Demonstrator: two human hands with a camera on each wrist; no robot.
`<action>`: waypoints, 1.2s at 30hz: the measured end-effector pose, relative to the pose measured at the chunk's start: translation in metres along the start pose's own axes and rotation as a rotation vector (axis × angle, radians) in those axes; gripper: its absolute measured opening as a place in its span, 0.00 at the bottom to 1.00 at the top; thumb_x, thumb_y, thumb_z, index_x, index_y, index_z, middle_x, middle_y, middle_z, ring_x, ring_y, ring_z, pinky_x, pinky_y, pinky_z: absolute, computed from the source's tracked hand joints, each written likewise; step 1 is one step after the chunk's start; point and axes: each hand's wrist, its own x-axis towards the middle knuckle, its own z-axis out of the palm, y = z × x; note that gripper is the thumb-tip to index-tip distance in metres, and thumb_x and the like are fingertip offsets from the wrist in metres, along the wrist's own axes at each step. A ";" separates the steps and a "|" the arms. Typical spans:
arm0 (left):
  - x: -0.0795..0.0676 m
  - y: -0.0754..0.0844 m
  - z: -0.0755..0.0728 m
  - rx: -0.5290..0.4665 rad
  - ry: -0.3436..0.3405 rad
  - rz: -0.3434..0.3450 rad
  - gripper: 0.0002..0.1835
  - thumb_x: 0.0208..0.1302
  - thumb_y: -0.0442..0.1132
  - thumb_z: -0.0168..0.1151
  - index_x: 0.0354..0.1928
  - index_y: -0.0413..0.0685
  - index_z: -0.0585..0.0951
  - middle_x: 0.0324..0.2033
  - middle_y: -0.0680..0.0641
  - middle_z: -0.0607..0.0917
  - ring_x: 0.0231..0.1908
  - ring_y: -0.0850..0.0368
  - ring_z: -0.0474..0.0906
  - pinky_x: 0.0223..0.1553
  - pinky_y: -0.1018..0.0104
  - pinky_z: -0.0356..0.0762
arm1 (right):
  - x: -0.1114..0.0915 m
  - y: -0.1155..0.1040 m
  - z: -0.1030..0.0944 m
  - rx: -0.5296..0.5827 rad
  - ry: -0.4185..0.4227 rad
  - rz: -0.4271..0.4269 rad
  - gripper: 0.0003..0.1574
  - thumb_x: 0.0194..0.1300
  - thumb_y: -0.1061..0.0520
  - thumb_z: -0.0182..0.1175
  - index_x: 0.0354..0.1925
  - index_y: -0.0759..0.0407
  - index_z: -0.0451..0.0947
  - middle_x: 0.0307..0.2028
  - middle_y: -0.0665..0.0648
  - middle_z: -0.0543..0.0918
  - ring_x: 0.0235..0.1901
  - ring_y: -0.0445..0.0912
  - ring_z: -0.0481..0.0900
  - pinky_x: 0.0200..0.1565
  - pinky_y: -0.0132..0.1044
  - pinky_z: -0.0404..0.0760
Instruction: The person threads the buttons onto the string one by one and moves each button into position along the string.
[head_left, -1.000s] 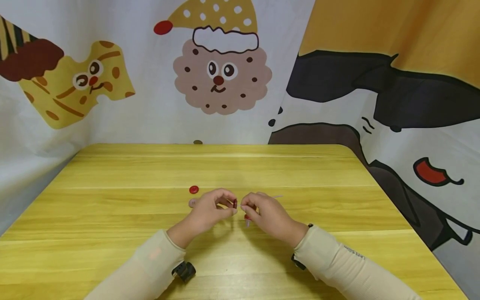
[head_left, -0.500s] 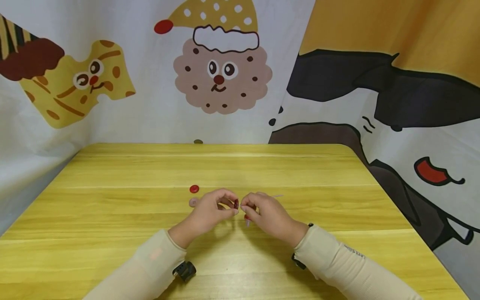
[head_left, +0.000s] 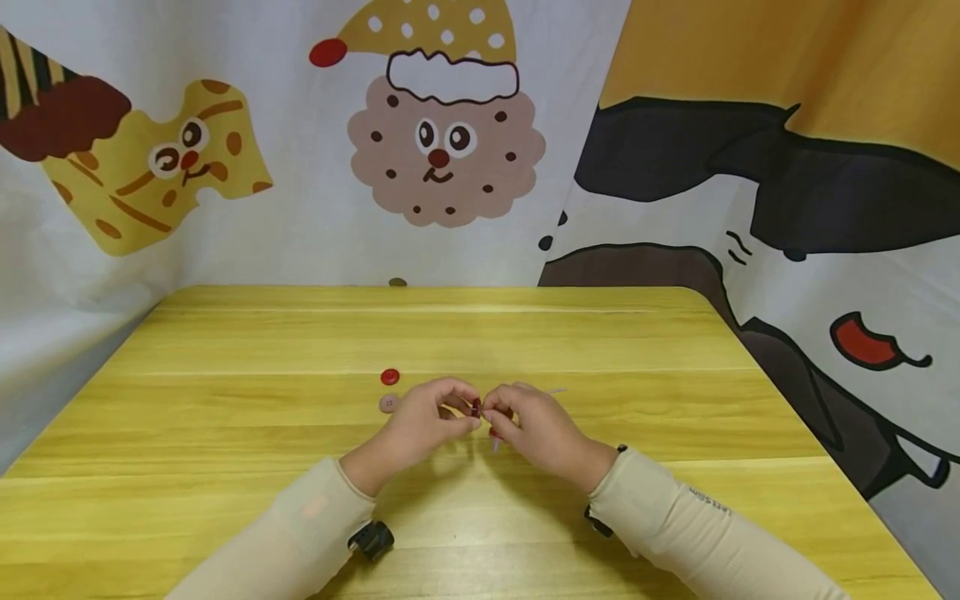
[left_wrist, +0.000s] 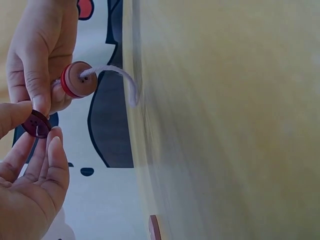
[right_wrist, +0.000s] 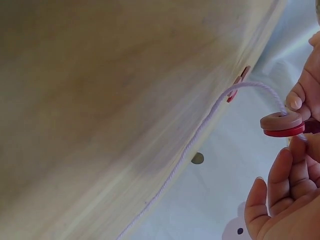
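Between thumb and fingertips, my left hand (head_left: 420, 417) pinches a dark red button (left_wrist: 35, 125) by its edge. My right hand (head_left: 536, 425) meets it from the other side, its fingertips pinching a lilac cord (right_wrist: 185, 152) close behind that button. Whether the cord's tip is inside a hole is hard to see. Just below the right fingertips, a pink button (left_wrist: 86, 85) and a red button (right_wrist: 282, 133) are strung face to face on the cord. The cord's long end runs from them over the tabletop, as the right wrist view shows.
Left of my hands, a loose red button (head_left: 390, 377) and a loose pink button (head_left: 388, 403) lie on the wooden table (head_left: 247, 400). A cartoon-printed cloth (head_left: 285, 242) hangs behind the table's far edge.
My left hand has shifted slightly right with the dark red button, narrowing the gap to the right fingertips. The right hand stays almost still.
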 end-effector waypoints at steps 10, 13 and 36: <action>0.001 0.000 0.000 -0.006 -0.007 0.004 0.12 0.62 0.32 0.65 0.47 0.39 0.79 0.39 0.47 0.84 0.43 0.53 0.79 0.43 0.63 0.78 | 0.001 0.000 0.000 0.010 0.014 -0.008 0.03 0.67 0.61 0.60 0.39 0.53 0.80 0.30 0.44 0.78 0.32 0.37 0.73 0.32 0.31 0.75; 0.001 -0.001 0.000 -0.010 -0.005 0.001 0.12 0.62 0.32 0.65 0.47 0.39 0.79 0.39 0.47 0.84 0.43 0.54 0.79 0.43 0.63 0.78 | 0.001 -0.001 0.000 0.016 0.013 0.003 0.03 0.67 0.60 0.60 0.39 0.53 0.80 0.31 0.44 0.78 0.32 0.38 0.72 0.31 0.31 0.75; 0.002 -0.002 0.000 -0.016 0.005 -0.005 0.12 0.61 0.32 0.66 0.47 0.40 0.80 0.40 0.47 0.84 0.43 0.54 0.79 0.41 0.64 0.78 | 0.001 0.000 0.001 0.024 0.019 -0.028 0.04 0.66 0.61 0.61 0.36 0.53 0.80 0.29 0.43 0.79 0.33 0.38 0.73 0.38 0.38 0.77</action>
